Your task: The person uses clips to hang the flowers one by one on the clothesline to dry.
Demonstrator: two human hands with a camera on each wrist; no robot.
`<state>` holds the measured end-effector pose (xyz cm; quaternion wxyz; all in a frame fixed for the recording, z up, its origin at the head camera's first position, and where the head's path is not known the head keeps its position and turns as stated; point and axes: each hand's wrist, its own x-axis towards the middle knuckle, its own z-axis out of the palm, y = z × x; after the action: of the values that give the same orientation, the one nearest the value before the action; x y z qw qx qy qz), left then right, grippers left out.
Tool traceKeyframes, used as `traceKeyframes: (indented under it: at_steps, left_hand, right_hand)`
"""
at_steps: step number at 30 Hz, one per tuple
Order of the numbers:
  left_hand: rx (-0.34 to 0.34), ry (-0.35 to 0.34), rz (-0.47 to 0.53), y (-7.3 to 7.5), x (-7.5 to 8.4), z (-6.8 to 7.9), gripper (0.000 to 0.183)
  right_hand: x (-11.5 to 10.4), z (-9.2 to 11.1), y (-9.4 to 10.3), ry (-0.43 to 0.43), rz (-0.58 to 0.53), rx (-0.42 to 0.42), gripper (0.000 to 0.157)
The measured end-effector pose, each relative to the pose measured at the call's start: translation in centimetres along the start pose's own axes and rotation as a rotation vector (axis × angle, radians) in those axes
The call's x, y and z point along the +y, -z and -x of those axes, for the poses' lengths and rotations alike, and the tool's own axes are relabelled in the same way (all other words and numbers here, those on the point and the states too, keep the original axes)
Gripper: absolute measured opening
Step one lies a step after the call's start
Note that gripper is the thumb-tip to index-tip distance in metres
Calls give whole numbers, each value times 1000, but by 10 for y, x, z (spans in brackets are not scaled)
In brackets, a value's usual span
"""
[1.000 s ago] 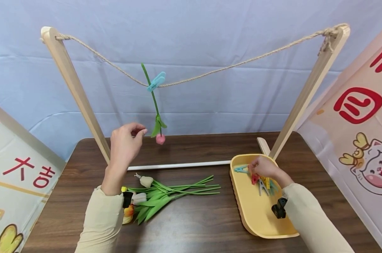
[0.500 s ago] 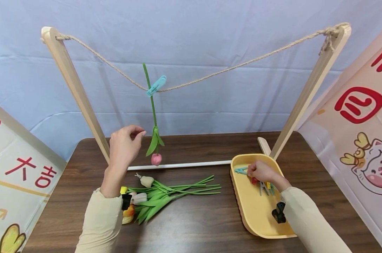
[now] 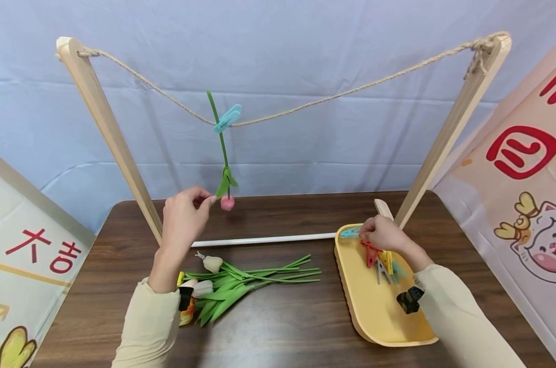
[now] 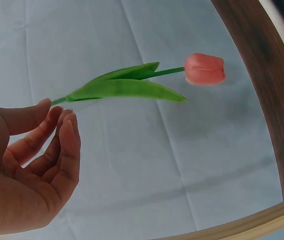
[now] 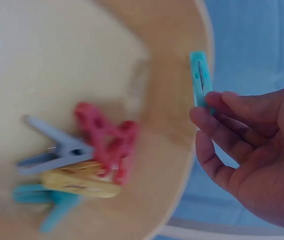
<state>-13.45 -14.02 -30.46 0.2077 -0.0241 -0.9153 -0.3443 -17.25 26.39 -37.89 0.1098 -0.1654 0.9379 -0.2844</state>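
Observation:
A pink tulip [image 3: 227, 203] hangs head down from the rope [image 3: 305, 106], with a light blue clothespin [image 3: 228, 118] across its green stem. My left hand [image 3: 186, 214] is beside its leaves, fingers loosely bent and holding nothing. In the left wrist view, the thumb overlaps the end of the tulip's stem [image 4: 59, 100]; contact cannot be told. My right hand [image 3: 386, 236], at the far end of the yellow tray [image 3: 372, 319], pinches a turquoise clothespin [image 5: 200, 75] between thumb and fingers. Inside lie red [image 5: 107, 140], grey [image 5: 57, 147], yellow [image 5: 79, 181] and teal [image 5: 52, 200] clothespins.
Several artificial tulips [image 3: 241, 286] lie in a bundle on the wooden table [image 3: 278, 327]. Wooden posts [image 3: 108, 133] stand at both sides, joined low down by a white rod [image 3: 266, 239]. A light blue cloth [image 3: 278, 46] covers the back.
The hanging tulip swings, its head lower half a second ago and higher now. My left hand moves slightly right. My right hand shifts and lifts, uncovering the red clothespin.

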Motion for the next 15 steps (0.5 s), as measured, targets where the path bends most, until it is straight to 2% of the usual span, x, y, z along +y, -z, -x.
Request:
traceKeyframes:
  at_steps: [3, 5, 9, 13, 15]
  left_hand:
    - [-10, -1, -16, -3, 2, 2, 12]
    - [-16, -14, -24, -5, 3, 3, 11]
    - [-56, -39, -24, -12, 6, 8, 10]
    - [-143, -60, -41, -23, 12, 13, 9]
    - [-191, -81, -57, -29, 16, 16, 9]
  right_hand:
    - [-13, -1, 9, 18, 14, 56, 21]
    - [-21, -2, 13, 63, 16, 100, 19]
    - [-36, -6, 16, 208, 24, 180, 18]
    - [-54, -9, 14, 260, 32, 177, 19]
    - [-65, -10, 13, 241, 41, 150, 18]
